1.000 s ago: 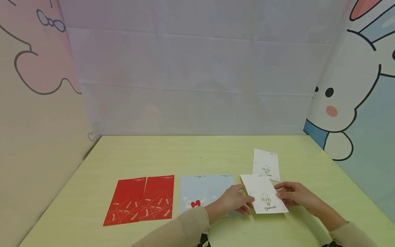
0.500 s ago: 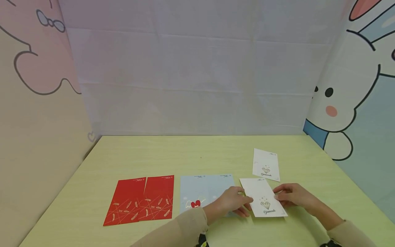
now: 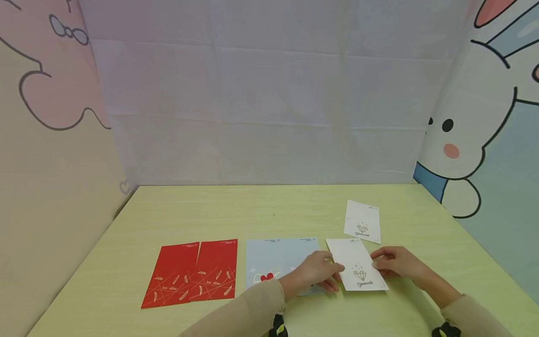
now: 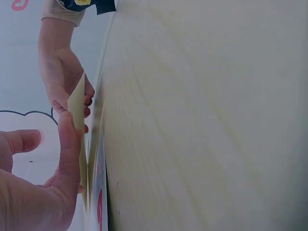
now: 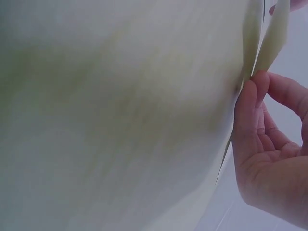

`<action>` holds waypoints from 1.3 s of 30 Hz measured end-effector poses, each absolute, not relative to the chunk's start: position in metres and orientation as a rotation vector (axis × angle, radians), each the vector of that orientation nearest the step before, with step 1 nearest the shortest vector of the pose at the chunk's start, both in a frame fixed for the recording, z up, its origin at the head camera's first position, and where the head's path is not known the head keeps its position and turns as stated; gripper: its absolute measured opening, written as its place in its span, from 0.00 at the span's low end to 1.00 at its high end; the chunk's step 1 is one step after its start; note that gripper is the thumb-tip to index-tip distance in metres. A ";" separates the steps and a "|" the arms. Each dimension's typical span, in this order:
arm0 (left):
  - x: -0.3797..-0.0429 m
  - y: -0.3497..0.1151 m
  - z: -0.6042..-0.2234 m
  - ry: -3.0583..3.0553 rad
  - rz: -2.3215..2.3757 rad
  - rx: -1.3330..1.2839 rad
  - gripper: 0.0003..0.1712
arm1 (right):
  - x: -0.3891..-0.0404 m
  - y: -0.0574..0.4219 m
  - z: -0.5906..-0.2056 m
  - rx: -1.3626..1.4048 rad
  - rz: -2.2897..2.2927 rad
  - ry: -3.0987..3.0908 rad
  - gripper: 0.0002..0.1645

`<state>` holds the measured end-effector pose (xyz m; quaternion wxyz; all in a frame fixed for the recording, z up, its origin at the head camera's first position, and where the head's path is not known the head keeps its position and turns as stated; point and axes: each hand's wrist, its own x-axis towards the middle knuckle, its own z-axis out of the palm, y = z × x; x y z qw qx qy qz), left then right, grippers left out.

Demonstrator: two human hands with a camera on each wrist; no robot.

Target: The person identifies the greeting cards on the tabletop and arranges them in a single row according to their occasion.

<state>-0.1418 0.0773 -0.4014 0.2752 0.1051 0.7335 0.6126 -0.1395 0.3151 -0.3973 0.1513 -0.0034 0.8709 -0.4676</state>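
Note:
A white card [image 3: 357, 265] with a gold diamond drawing and the word "Diamonds" lies between both hands, just over the table. My left hand [image 3: 316, 272] pinches its left edge, thumb on top and fingers reaching below. At the right edge, thumb and fingertips of my right hand [image 3: 397, 262] pinch it too. From the left wrist, the card [image 4: 77, 103] appears edge-on, raised off the tabletop. A matching white card [image 3: 362, 221] rests flat just behind it. Under my left forearm and hand, two light blue cards [image 3: 265, 257] with a red heart design are partly covered.
Two red cards [image 3: 180, 267] with gold feather patterns lie side by side at the left, slightly overlapping. Beneath everything is a pale yellow-green table [image 3: 252, 210]. A white cloth backdrop [image 3: 269, 93] and cartoon-printed side panels [image 3: 505, 164] enclose it.
The held card came toward me, then went slightly back and left, both hands moving with it. It no longer covers the rear card's lettering. The rear card sits slightly farther away.

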 end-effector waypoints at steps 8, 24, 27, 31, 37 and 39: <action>-0.145 0.078 -0.402 2.003 1.635 0.304 0.11 | -0.139 0.310 -0.393 0.022 -1.340 2.522 0.19; -0.146 0.080 -0.403 2.044 1.566 0.261 0.25 | -0.140 0.308 -0.395 0.063 -1.333 2.530 0.17; -0.145 0.079 -0.402 2.049 1.557 0.254 0.25 | -0.140 0.309 -0.396 0.066 -1.323 2.541 0.16; -0.145 0.078 -0.402 2.045 1.552 0.261 0.29 | -0.141 0.309 -0.397 0.068 -1.307 2.553 0.16; -0.146 0.079 -0.403 2.043 1.542 0.258 0.32 | -0.141 0.310 -0.398 0.060 -1.300 2.557 0.16; -0.146 0.080 -0.403 2.057 1.529 0.249 0.31 | -0.142 0.310 -0.398 0.060 -1.297 2.560 0.16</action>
